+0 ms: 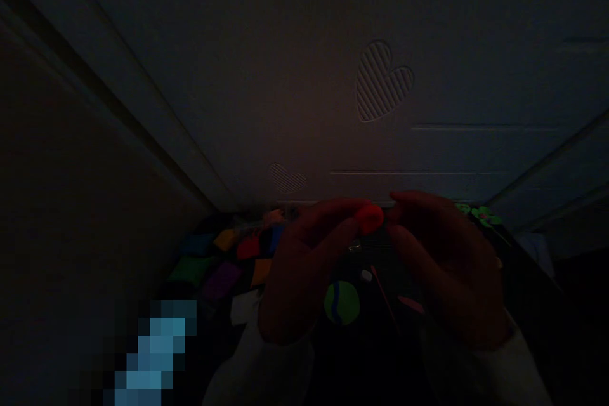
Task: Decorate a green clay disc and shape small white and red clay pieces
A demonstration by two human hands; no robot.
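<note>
In the dim head view, my left hand (309, 254) pinches a small red lump of modelling clay (370, 219) between thumb and fingers. The lump looks rounded, with a shallow hollow facing me. Just right of it is my right hand (450, 260), its thumb and index fingertip apart and nothing visible between them. Below the hands lies a flat green disc (349, 304) crossed by a wavy blue strip (336, 303). A small white piece (366, 275) and a thin red stick tool (383, 292) lie beside the disc. Darkness hides finer detail.
Several coloured packets, among them a green one (191, 270) and a purple one (222, 279), spread at the left. A pink flat piece (411, 304) lies near my right wrist. Green flower-like shapes (486, 216) sit at the far right. A pale panel with a ridged heart (380, 82) rises behind.
</note>
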